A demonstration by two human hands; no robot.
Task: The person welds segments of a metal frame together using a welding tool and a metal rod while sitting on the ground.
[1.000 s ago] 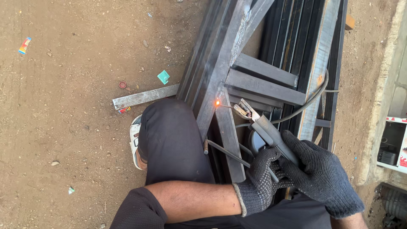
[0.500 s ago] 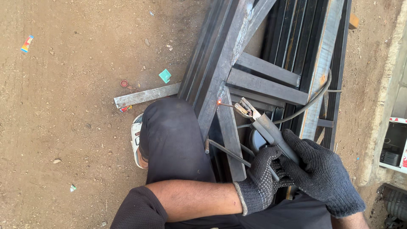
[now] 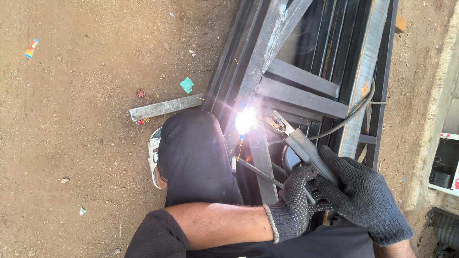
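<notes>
Your grey electrode holder [image 3: 299, 143] slants up to the left, its brass-coloured clamp end close to the bright white arc [image 3: 246, 120]. That arc burns on a joint of the dark steel frame [image 3: 306, 83], which lies flat on the dirt. A thin rod [image 3: 258, 171] crosses the frame bar just below the arc.

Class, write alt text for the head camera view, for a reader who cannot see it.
Two hands in dark knit gloves, the right hand and left hand, grip an electrode holder whose tip makes a bright welding arc on a dark steel frame. The frame lies on dirt ground beside the person's bent knee and a loose metal bar.
</notes>
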